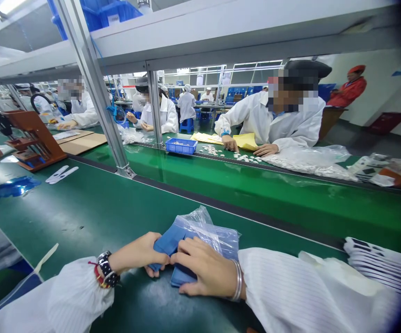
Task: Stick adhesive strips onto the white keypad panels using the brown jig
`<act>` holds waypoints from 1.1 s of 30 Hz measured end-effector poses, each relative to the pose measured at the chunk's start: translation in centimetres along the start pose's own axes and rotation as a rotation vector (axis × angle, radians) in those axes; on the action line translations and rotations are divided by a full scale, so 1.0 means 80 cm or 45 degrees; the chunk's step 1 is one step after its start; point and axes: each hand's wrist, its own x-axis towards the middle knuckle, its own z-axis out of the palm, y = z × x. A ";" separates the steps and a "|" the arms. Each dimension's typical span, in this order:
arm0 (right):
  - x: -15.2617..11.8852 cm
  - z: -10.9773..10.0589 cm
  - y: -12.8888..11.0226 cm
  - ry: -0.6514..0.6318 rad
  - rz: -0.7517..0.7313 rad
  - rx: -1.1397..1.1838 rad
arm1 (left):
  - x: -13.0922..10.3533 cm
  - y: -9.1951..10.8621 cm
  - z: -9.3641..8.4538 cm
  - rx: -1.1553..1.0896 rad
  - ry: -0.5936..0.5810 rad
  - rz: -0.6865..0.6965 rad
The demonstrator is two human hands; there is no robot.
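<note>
A stack of flat blue pieces (170,241), like folded cloths or pouches, lies on the green bench before me, split into two parts. My left hand (148,253) closes around the left part, with its thumb on top. Over the right part curls my right hand (205,268), fingers bent and thumb at the near edge. The fingertips of both hands meet at the middle. A clear plastic bag (217,236) lies crumpled just behind my right hand, against the blue stack. The exact kind of the blue pieces cannot be made out.
A striped black-and-white stack (377,263) lies at the right. Leftward are white flat pieces (61,175), blue film (16,186) and a brown press (34,138). A metal post (96,88) rises from the bench. Across the green belt (256,185), a co-worker's hands (230,142) touch small white pieces.
</note>
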 end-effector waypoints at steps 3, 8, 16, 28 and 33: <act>0.000 0.005 -0.002 -0.018 0.000 -0.123 | 0.002 0.004 -0.002 0.032 0.005 -0.026; -0.002 0.014 -0.009 0.007 0.061 -0.187 | 0.003 0.000 0.004 0.033 0.036 -0.012; -0.005 0.017 -0.003 -0.004 0.072 -0.101 | -0.004 -0.016 -0.005 0.063 -0.084 0.068; -0.012 0.010 0.016 -0.065 -0.244 -0.137 | -0.018 -0.020 -0.034 -0.006 -0.183 0.014; -0.011 0.004 0.022 -0.074 -0.354 -0.172 | -0.019 -0.019 -0.043 -0.027 -0.224 -0.034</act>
